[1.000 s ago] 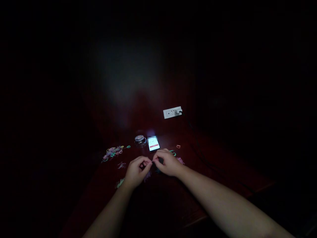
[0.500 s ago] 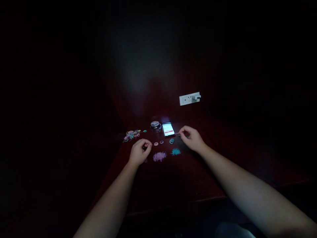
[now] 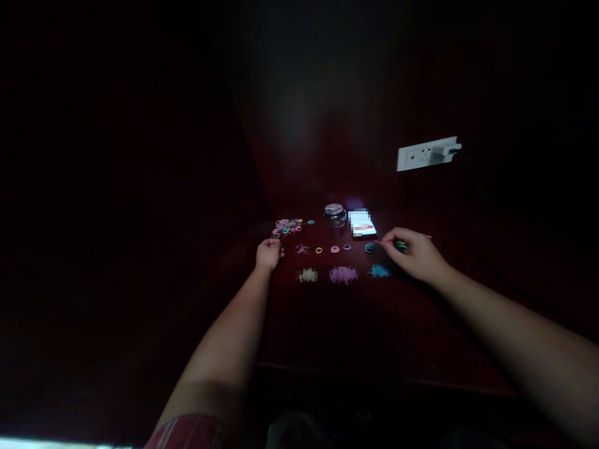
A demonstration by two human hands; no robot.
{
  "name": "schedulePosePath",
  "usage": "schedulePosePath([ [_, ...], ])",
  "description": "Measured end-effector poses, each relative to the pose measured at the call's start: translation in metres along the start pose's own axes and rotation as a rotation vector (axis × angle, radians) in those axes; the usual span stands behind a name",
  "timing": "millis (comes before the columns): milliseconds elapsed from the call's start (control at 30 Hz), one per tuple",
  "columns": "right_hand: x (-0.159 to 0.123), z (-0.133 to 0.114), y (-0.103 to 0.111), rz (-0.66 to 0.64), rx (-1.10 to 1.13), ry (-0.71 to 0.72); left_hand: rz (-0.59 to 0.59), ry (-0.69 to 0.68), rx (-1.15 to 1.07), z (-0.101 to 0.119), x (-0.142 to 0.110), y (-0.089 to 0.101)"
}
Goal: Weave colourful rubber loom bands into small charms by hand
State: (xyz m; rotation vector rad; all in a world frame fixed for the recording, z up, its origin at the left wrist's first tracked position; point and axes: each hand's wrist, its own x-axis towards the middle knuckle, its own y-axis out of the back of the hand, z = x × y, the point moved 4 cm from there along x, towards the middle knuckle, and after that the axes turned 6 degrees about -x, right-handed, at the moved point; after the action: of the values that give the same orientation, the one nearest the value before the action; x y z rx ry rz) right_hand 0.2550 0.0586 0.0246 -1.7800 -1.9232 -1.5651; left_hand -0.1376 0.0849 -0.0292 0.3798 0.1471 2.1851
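Observation:
My left hand (image 3: pixel 270 254), fingers curled closed, rests at the table's left side just below a mixed pile of coloured hair ties (image 3: pixel 286 229); whatever is in it is hidden. My right hand (image 3: pixel 416 254) pinches thumb and forefinger together beside the phone's near right corner, on something too small to make out. Green hair ties (image 3: pixel 401 246) show beneath its palm. Between the hands lie a yellow hair tie (image 3: pixel 319 251), pink ones (image 3: pixel 335 249), a purple one (image 3: pixel 347 247) and blue ones (image 3: pixel 369 248). Nearer me are heaps of small yellow bands (image 3: pixel 307 275), purple bands (image 3: pixel 344 274) and blue bands (image 3: pixel 379 270).
A lit phone (image 3: pixel 362 223) lies behind the rows, with a round lidded jar (image 3: pixel 334 213) to its left. Thin purple bands (image 3: pixel 302 249) lie near my left hand. On the back wall, a white socket panel (image 3: pixel 414 157) holds a plug (image 3: pixel 450 151). The surroundings are very dark.
The view has turned left, so everything sits further right. My left hand has moved left, uncovering the yellow bands and yellow hair tie. My right fingertips are slightly nearer the blue hair ties.

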Motion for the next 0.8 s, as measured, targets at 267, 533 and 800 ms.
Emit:
schedulePosePath([
  [267,0.000,0.003,-0.002,-0.061,-0.009,-0.041,-0.282,-0.177,0.207,0.010,-0.010,-0.009],
  [533,-0.001,0.008,-0.002,-0.084,-0.038,-0.123,-0.449,-0.238,0.374,0.015,-0.017,-0.020],
  [800,-0.001,0.001,0.000,-0.087,-0.034,-0.145,-0.391,-0.247,0.542,0.019,-0.015,-0.019],
])
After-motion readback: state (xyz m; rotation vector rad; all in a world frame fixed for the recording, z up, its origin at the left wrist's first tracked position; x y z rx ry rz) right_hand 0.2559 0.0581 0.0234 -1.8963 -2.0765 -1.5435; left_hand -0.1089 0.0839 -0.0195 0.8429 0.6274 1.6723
